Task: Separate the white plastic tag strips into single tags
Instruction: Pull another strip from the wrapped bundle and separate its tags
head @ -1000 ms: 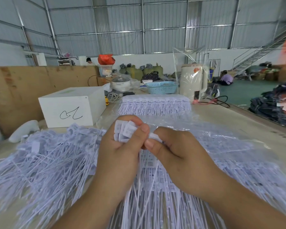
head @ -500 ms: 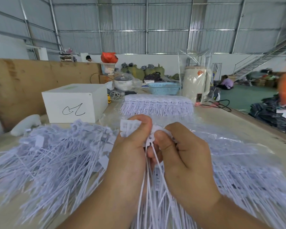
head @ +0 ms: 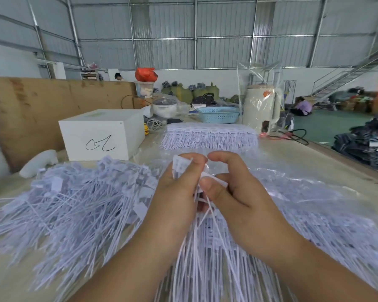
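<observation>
My left hand (head: pixel 175 192) grips a small bunch of white plastic tags (head: pixel 180 164) by their flat heads, with the thin tails hanging down between my wrists. Right beside it, my right hand (head: pixel 234 192) pinches one tag head (head: pixel 212 178) between thumb and forefinger. The two hands touch at the fingertips above the table. A loose pile of single tags (head: pixel 74 203) spreads to the left. Joined tag strips (head: pixel 314 225) lie under clear plastic to the right, and a neat stack of strips (head: pixel 210 136) sits farther back.
A white box (head: pixel 103 136) with a black scribble stands at the back left, before a brown board wall (head: pixel 31 110). A blue basket (head: pixel 218 114), a bagged cream kettle (head: pixel 260 110) and cables sit behind. Dark clothes (head: pixel 367 144) are piled beyond the table's right edge.
My hands have stayed together at the table's middle. The right thumb and forefinger have shifted on the bunch and now pinch a single tag head slightly lower than before.
</observation>
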`<state>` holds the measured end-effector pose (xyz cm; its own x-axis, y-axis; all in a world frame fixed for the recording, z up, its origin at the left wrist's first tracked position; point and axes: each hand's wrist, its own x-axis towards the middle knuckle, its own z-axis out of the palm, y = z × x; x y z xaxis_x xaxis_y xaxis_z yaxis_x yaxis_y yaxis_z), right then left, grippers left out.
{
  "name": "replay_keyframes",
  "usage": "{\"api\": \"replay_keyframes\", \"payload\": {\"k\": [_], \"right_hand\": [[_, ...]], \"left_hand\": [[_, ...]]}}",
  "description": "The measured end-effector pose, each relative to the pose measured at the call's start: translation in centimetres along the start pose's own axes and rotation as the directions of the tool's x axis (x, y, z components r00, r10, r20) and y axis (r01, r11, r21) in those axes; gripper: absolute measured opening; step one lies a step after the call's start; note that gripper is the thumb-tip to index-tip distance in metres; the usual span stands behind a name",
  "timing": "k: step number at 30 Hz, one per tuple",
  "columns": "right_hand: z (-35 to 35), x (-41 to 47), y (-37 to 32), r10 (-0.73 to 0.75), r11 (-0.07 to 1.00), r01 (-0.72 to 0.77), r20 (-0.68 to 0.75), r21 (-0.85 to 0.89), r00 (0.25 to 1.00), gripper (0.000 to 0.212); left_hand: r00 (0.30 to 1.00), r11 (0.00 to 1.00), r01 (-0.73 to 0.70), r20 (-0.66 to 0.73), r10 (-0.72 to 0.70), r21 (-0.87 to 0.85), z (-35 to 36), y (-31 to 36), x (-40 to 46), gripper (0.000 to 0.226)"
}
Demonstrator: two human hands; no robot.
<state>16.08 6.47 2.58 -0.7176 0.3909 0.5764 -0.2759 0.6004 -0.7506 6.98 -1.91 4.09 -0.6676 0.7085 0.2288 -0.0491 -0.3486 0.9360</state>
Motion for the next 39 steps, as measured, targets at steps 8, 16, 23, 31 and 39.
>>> {"api": "replay_keyframes", "payload": {"k": [8, 16, 23, 31, 39], "right_hand": [[-0.7, -0.2, 0.3, 0.063, 0.998, -0.06, 0.105, -0.029, 0.992, 0.044], [-1.8, 0.1, -0.1, 0.155, 0.969, -0.144, 0.039, -0.2, 0.987, 0.024], [-2.0, 0.1, -0.5, 0.217, 0.945, -0.166, 0.161, -0.28, 0.963, 0.053], [-2.1, 0.0, -0.7, 0.198, 0.979, -0.177, 0.266, -0.101, 0.943, 0.029], [-1.2, 0.0, -0.6, -0.032, 0.979, 0.027, -0.019, -0.201, 0.999, 0.033]], "left_hand": [[0.966, 0.985, 0.169, 0.203, -0.157, -0.042, -0.5, 0.2, -0.3, 0.02], [0.97, 0.972, 0.221, 0.124, -0.21, -0.083, -1.1, -0.5, 0.9, 0.02], [0.998, 0.992, 0.064, -0.006, -0.066, -0.11, -1.1, -0.4, 1.0, 0.043], [0.999, 1.0, 0.004, 0.049, -0.004, -0.008, -1.1, 0.0, 0.6, 0.042], [0.993, 0.928, 0.089, -0.037, -0.11, -0.363, -1.0, 0.3, 1.4, 0.023]]}}
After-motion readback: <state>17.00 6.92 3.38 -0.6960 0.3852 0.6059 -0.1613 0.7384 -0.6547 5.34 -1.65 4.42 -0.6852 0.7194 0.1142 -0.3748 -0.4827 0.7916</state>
